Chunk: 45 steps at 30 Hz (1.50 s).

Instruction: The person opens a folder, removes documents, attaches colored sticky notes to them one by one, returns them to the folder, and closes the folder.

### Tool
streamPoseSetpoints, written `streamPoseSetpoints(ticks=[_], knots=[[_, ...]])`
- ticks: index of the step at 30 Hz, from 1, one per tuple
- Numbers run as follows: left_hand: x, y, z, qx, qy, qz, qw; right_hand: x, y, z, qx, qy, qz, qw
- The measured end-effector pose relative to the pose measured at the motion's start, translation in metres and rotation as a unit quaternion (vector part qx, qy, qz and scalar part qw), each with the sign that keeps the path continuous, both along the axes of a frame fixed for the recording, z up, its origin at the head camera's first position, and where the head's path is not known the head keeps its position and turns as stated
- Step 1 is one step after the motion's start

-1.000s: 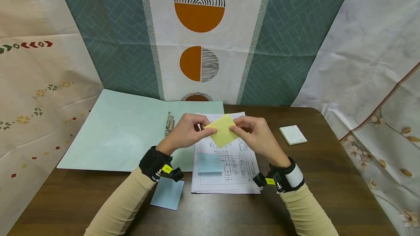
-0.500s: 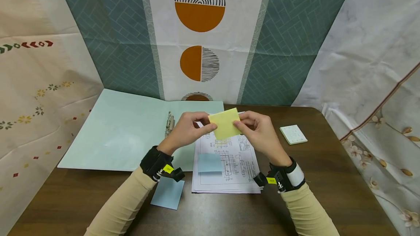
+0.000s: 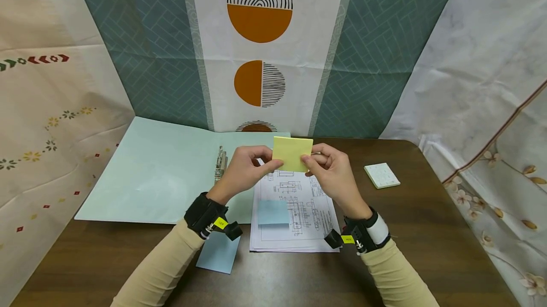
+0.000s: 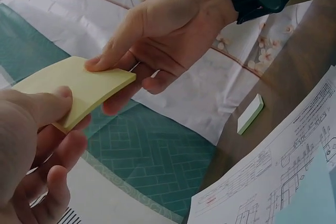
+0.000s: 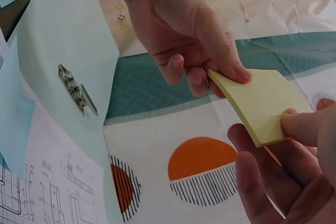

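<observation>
A yellow sticky note pad [image 3: 292, 151] is held up between both hands, above the printed drawings. My left hand [image 3: 247, 168] pinches its left side, thumb on the front face and fingers behind. On the opposite side my right hand [image 3: 333, 172] pinches it the same way. The left wrist view shows the thickness of the pad [image 4: 86, 85] along its edge, and the right wrist view shows the pad [image 5: 262, 106] with a thumb on each side. Below lies a stack of printed drawings [image 3: 314, 231] with a blue sticky note [image 3: 273, 212] on it.
A pale green folder [image 3: 158, 174] lies spread out at the left, its metal clip [image 3: 220, 163] near the spine. Another blue sticky note [image 3: 218, 254] rests near the front edge. A small white pad [image 3: 382, 175] lies to the right on the brown table [image 3: 444, 240].
The yellow pad has turned from a tilted, corner-down position to level, and has risen slightly. Both hands keep their pinch on it. The papers and folder have not moved.
</observation>
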State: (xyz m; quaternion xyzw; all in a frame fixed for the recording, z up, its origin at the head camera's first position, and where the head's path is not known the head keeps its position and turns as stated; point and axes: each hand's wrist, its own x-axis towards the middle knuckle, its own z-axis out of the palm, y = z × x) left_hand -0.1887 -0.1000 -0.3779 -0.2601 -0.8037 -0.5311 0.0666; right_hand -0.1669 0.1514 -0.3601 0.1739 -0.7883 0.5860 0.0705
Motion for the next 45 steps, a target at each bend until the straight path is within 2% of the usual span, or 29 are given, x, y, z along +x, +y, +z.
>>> streamPoseSetpoints(ticks=[3, 10, 13, 17, 20, 28, 35, 45], knots=[[0.000, 0.000, 0.000, -0.004, 0.014, 0.000, 0.9999, 0.000, -0.001, -0.001, 0.007, -0.011, 0.010, 1.000], [-0.004, -0.009, -0.001, -0.023, 0.019, -0.022, 0.9993, -0.003, 0.006, 0.001, 0.015, -0.036, 0.040, 0.998], [-0.005, -0.013, -0.001, -0.053, 0.041, -0.029, 0.9973, -0.004, 0.011, 0.003, 0.022, -0.007, 0.051, 0.998], [-0.007, -0.014, -0.005, -0.117, 0.078, -0.054, 0.9886, -0.007, 0.018, 0.004, 0.027, 0.038, 0.046, 0.998], [-0.008, -0.013, -0.006, -0.144, 0.092, -0.071, 0.9828, -0.008, 0.022, 0.005, 0.031, 0.047, 0.036, 0.998], [-0.006, -0.014, -0.006, -0.146, 0.090, -0.079, 0.9820, -0.008, 0.018, 0.004, 0.078, 0.044, 0.048, 0.995], [-0.004, -0.012, -0.002, -0.135, 0.084, -0.082, 0.9838, -0.005, 0.010, 0.001, 0.153, 0.016, 0.082, 0.985], [-0.001, -0.007, -0.002, -0.114, 0.087, -0.061, 0.9878, -0.002, 0.009, 0.002, 0.150, 0.010, 0.087, 0.985]])
